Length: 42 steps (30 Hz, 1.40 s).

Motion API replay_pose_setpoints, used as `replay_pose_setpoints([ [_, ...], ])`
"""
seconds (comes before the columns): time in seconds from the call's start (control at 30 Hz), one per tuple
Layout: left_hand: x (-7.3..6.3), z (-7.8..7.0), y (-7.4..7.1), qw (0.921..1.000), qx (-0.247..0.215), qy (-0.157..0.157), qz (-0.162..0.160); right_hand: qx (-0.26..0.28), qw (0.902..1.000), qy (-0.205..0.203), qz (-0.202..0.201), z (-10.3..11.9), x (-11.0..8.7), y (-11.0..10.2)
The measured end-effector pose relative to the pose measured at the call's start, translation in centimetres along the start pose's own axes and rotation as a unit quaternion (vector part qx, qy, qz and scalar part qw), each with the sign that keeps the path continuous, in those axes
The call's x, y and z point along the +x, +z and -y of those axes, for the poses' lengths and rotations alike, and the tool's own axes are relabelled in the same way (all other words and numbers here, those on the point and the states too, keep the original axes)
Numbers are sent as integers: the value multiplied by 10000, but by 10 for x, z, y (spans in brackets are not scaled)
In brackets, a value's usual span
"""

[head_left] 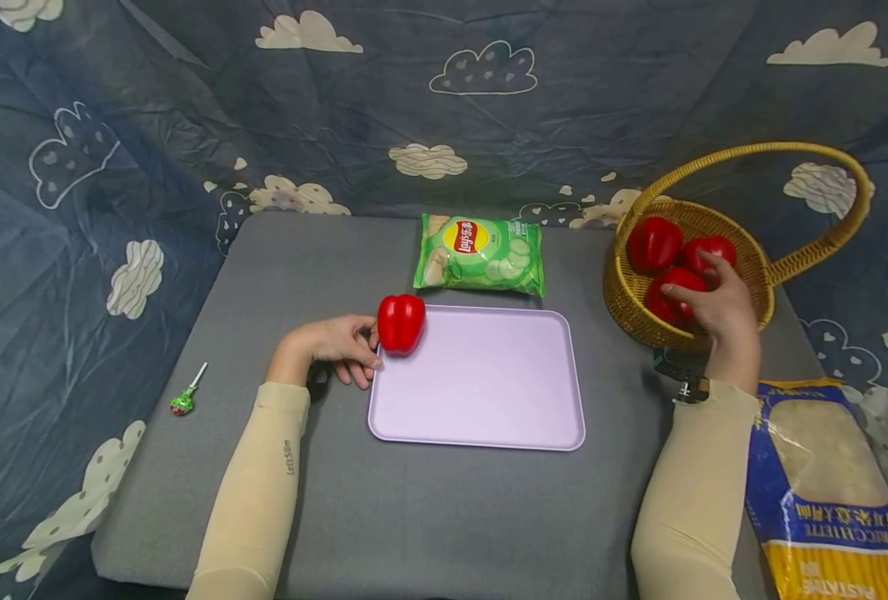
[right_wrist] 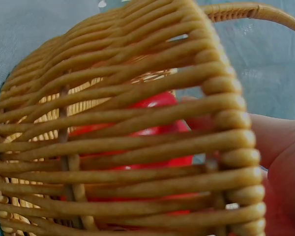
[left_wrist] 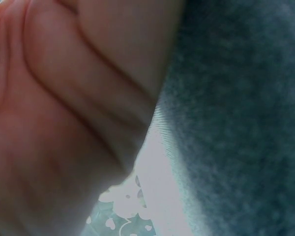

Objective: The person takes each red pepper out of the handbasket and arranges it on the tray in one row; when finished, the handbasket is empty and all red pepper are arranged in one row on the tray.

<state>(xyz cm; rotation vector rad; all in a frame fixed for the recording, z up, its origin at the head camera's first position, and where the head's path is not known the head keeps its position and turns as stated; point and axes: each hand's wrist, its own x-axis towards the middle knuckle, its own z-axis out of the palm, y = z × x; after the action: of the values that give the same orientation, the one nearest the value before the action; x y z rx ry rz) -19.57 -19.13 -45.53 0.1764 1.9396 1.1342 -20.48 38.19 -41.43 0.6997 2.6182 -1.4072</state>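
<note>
A red bell pepper [head_left: 401, 324] stands on the upper left corner of the lilac tray [head_left: 481, 446]. My left hand [head_left: 339, 346] holds the tray's left rim with bent fingers, close beside that pepper. In the left wrist view its palm [left_wrist: 54, 113] fills much of the picture, and its fingertips are hidden. My right hand [head_left: 721, 304] reaches over the wicker basket's rim [head_left: 615, 287], thumb and index finger spread over the red bell peppers. The near pepper [head_left: 669, 298] lies by the thumb, the right pepper [head_left: 714, 247] under the index finger, and another pepper [head_left: 654, 243] farther left.
A green bag of chips [head_left: 481, 255] lies behind the tray. At the far left is a lollipop [head_left: 187, 393]. A blue and yellow pasta bag [head_left: 826, 475] lies at the right, beside my right forearm. The basket's tall handle [head_left: 759, 148] arches above it.
</note>
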Motion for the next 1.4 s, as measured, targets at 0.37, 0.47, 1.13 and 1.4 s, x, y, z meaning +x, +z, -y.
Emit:
replay_pose_setpoints([
  [0.37,0,0,0,10000,-58,1,19,-337,9993,-3,159,0,0,-1],
  [0.47,1,0,0,10000,-75,-18,31,-431,9989,71,177,0,0,-1],
  [1.13,2,2,-1,9999,-123,-6,28,-506,9982,323,72,0,2,3],
  [1.4,2,2,0,9999,-98,-4,32,-282,9992,271,-9,0,1,4],
])
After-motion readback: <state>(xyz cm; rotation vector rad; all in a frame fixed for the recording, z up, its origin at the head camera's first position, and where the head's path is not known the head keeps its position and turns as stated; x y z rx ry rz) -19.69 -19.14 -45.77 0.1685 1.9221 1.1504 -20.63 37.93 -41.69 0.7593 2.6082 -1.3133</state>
